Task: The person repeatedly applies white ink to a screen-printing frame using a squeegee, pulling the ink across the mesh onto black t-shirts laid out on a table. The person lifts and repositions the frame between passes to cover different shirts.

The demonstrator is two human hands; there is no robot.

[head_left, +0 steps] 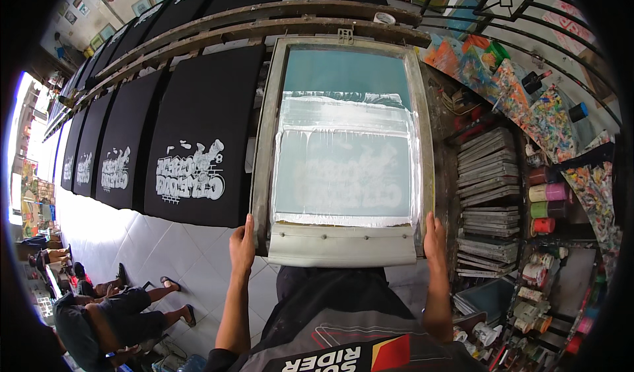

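Rectangular screen (347,167), teal mesh streaked white in a worn wooden frame, sits dead ahead btwn my hands, long axis running away from me. To its L: a flat black fabric panel (205,101) w/ a white graphic print (190,177). Cream studded flap (340,246) spans the screen's near end. My L hand (242,243) & R hand (434,243), abt equally close, pinch opp. sides there; underside fingers hidden.
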